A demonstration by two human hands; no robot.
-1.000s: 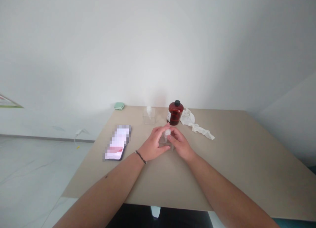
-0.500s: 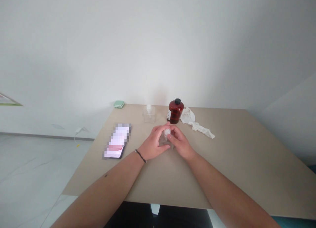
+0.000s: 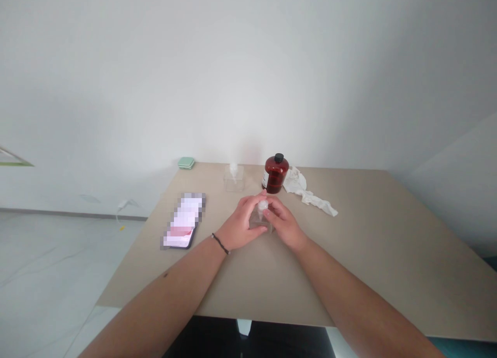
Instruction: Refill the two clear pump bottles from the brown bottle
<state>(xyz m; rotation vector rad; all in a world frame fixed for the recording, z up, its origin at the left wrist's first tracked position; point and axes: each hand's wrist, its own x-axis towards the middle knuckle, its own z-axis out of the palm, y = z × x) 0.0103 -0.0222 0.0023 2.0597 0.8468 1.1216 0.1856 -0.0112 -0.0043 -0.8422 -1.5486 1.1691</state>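
A small clear bottle [image 3: 259,219] with a white cap stands on the beige table [image 3: 368,254] near its middle. My left hand [image 3: 241,224] wraps around the bottle's left side. My right hand [image 3: 282,225] holds it from the right, fingertips up at the white cap [image 3: 263,205]. A dark bracelet sits on my left wrist. Most of the bottle's body is hidden between my hands.
Behind my hands stand a second clear bottle [image 3: 234,177] with a white top and a brown bottle [image 3: 276,175] with a black cap. A crumpled white cloth [image 3: 306,191] lies right of it. A phone [image 3: 183,221] lies at left, a green case [image 3: 186,163] at the far corner.
Both hands stay on the small clear bottle in the same place. The view has shifted slightly; nothing else has moved.
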